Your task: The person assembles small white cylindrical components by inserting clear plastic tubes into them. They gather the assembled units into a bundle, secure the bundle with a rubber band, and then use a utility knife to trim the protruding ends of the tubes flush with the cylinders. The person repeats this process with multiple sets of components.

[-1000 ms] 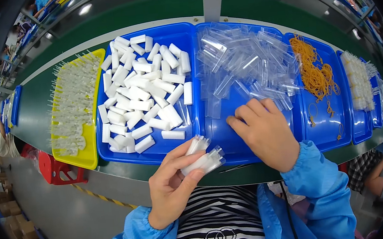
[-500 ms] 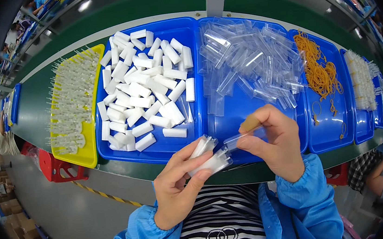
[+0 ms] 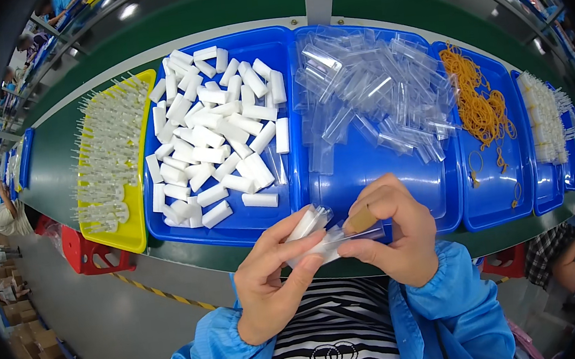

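Observation:
My left hand (image 3: 268,279) is closed around a pair of white foam-like rolls (image 3: 304,225), whose right ends are covered by clear plastic. In my right hand (image 3: 406,240) a clear plastic sleeve (image 3: 371,231) is pinched between thumb and forefinger. Its left end meets the end of the lower roll; whether it overlaps the roll I cannot tell. A tan wrap (image 3: 360,219) covers a right fingertip. Beyond my hands, a blue tray (image 3: 279,215) holds many loose white rolls (image 3: 209,135). Beside it, another blue tray (image 3: 352,190) carries a heap of clear plastic sleeves (image 3: 375,82).
At left stands a yellow tray (image 3: 138,216) of thin white stemmed pieces. To the right, a blue tray (image 3: 486,204) holds orange rubber bands (image 3: 471,97), with more trays past it. A red stool (image 3: 88,249) is below the table's left side; people sit farther off.
My right hand has moved left and slightly down, bringing the clear sleeve up against the roll ends. My left hand keeps its hold on the rolls and has barely shifted.

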Motion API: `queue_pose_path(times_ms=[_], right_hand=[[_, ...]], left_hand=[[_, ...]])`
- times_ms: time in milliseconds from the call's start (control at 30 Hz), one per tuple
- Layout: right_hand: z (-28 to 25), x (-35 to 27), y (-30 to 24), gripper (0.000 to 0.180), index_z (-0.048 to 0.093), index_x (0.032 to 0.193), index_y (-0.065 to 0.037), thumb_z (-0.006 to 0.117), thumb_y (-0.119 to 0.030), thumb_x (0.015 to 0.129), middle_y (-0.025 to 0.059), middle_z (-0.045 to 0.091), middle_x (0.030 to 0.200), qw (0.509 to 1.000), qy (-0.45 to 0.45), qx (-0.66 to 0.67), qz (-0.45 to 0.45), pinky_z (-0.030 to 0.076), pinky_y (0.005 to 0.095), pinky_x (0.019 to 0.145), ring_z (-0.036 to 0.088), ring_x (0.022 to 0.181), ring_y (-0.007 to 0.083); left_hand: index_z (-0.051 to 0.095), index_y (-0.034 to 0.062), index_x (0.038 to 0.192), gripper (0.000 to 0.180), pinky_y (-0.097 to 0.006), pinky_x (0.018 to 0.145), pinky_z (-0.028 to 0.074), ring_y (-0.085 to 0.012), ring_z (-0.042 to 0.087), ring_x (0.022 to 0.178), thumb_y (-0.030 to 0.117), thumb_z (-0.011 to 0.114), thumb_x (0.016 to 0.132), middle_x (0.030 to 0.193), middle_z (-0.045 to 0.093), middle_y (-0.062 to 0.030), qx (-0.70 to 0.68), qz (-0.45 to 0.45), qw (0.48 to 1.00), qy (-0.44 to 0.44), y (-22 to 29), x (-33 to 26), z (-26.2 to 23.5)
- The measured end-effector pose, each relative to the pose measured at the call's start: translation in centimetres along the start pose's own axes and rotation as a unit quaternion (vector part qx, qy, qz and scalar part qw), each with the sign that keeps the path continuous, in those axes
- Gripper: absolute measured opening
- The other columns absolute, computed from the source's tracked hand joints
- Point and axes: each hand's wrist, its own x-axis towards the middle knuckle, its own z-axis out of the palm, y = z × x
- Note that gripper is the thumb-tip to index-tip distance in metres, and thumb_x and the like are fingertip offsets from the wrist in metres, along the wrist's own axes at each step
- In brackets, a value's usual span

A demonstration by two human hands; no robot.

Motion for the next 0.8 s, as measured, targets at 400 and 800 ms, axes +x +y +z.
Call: queue_pose_path(times_ms=[400,800], right_hand=[[-1.7,1.4,-0.3,0.026,0.066,0.084,-0.007,0.085,-0.019,0.071,0.0041,0.063,0.081,0.998,-0.055,-0.013,0.022,0.042,0.0316,0.069,0.054,0.077,0.0203],[-0.1,1.1,-3.0,0.069,0.051,0.127,0.001,0.081,-0.020,0.069,0.0150,0.054,0.129,0.969,-0.051,-0.233,-0.067,0.045,0.0416,0.086,0.056,0.107,0.0331]], left_hand=[[0.068,0.0005,0.118,0.029,-0.036,0.095,0.049,-0.0341,0.062,0.115,0.001,0.066,0.088,0.133,0.055,-0.0265,0.200,0.097,0.975,-0.009,0.6,0.1,0.8],[0.039,-0.0033,0.145,0.052,-0.041,0.110,0.033,-0.0383,0.033,0.139,0.011,0.052,0.097,0.152,0.027,-0.0298,0.205,0.064,0.973,-0.086,0.7,0.8,0.1]])
